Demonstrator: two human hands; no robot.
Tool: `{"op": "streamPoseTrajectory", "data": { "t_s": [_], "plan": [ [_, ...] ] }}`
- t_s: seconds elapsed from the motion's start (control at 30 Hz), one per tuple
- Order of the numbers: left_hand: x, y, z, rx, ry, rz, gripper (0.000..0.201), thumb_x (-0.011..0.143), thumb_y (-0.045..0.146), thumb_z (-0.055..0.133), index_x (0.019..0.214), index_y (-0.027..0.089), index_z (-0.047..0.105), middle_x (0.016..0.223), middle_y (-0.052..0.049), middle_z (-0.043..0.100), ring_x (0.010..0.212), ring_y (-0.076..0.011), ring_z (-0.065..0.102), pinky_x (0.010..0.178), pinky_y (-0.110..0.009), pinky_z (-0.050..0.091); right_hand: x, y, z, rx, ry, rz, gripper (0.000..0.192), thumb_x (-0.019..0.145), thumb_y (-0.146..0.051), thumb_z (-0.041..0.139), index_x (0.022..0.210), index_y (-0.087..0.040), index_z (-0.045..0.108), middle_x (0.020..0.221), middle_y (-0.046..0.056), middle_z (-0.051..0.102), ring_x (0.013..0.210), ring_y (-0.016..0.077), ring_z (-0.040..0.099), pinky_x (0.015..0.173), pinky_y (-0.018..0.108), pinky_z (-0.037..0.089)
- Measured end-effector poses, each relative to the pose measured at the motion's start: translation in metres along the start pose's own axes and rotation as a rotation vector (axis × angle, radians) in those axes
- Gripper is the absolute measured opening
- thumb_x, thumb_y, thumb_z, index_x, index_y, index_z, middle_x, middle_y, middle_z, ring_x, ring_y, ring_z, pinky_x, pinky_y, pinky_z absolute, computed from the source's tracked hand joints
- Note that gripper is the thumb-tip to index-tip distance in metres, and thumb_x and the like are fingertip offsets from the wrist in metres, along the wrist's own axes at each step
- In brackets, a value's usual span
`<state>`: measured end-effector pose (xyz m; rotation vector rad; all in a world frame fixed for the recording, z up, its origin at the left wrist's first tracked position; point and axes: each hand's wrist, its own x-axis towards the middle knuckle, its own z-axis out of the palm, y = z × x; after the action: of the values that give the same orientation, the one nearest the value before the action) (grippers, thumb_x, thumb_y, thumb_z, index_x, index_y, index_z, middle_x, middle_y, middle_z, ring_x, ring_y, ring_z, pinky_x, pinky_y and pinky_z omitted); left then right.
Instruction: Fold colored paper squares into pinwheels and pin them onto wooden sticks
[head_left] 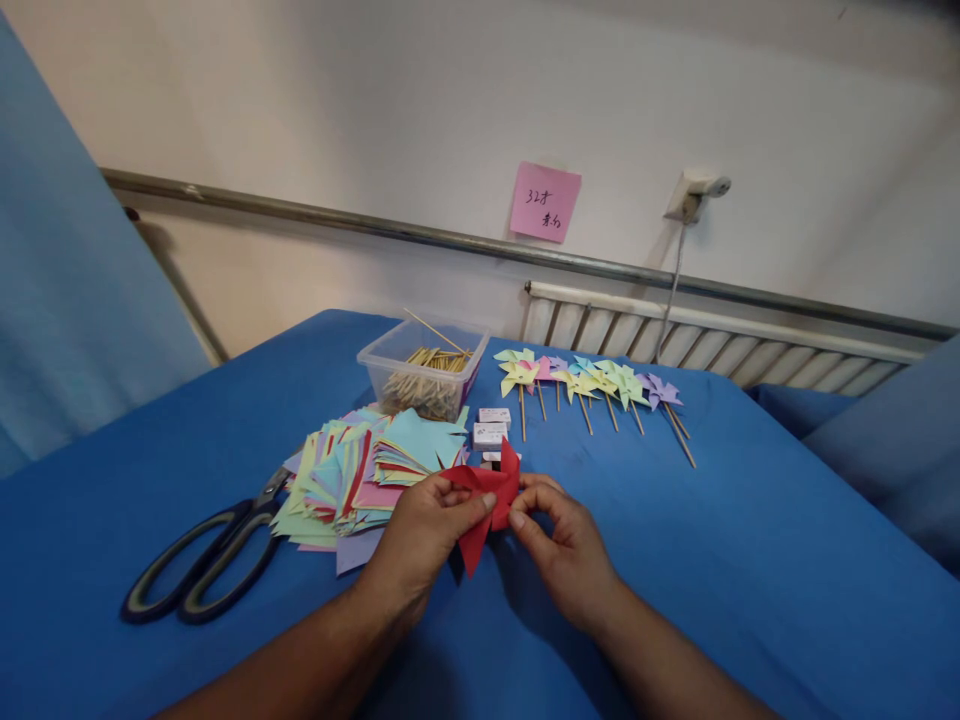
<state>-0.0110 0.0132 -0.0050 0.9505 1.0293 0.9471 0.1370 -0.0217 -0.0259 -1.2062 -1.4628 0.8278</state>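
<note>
Both hands pinch a red paper pinwheel at the near middle of the blue table. The left hand clamps thumb and fingers on the pinwheel from the left; the right hand pinches its right edge between thumb and forefinger. Just left lies a stack of coloured paper squares, with scissors further left. Beyond the stack stands a clear tub of sticks. Small white boxes sit just beyond the pinwheel, and finished pinwheels on sticks lie in a row far right.
</note>
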Motion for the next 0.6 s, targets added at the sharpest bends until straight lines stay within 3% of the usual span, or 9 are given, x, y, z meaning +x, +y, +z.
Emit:
{"op": "streamPoseTrajectory", "data": {
  "t_s": [0.33,0.6],
  "plan": [
    [0.0004,-0.0005,-0.0009,0.009,-0.024,0.028,0.025,0.065,0.020,0.072,0.088,0.015,0.067,0.072,-0.003,0.071,0.067,-0.0128,0.063,0.067,-0.022,0.047,-0.0014,0.0014,-0.0015,-0.079,-0.002,-0.075,0.012,0.078,-0.011,0.052,0.074,-0.019,0.060,0.094,0.003,0.059,0.095,0.0169,0.054,0.085,0.029,0.039],
    [0.0014,-0.0001,-0.0012,0.054,0.022,0.034,0.021,0.062,0.021,0.073,0.081,0.013,0.067,0.066,-0.002,0.069,0.061,-0.0133,0.062,0.061,-0.022,0.047,-0.0022,0.0017,0.0027,-0.066,0.011,-0.042,0.009,0.077,-0.015,0.054,0.072,-0.019,0.060,0.094,0.004,0.061,0.093,0.0175,0.056,0.085,0.030,0.041]
  ]
}}
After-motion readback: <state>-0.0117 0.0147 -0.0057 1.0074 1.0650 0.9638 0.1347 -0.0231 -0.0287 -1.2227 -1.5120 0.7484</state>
